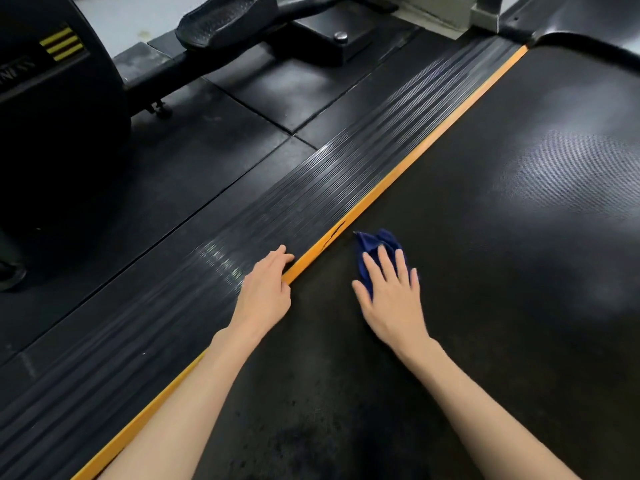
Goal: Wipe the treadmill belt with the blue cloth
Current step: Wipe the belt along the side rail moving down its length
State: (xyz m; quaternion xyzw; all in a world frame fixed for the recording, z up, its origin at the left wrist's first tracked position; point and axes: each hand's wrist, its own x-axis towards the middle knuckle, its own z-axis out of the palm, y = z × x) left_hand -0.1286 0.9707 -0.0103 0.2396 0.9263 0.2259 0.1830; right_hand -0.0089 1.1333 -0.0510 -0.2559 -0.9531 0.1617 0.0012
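The black treadmill belt fills the right half of the view. A crumpled blue cloth lies on it near its left edge. My right hand presses flat on the cloth with straight, spread fingers, and only the far part of the cloth shows past the fingertips. My left hand rests with straight fingers on the orange edge strip and the ribbed side rail, holding nothing.
Left of the rail lies black rubber floor matting. An elliptical machine with a foot pedal and a dark housing stands at the far left. The treadmill's front cover curves across the top right.
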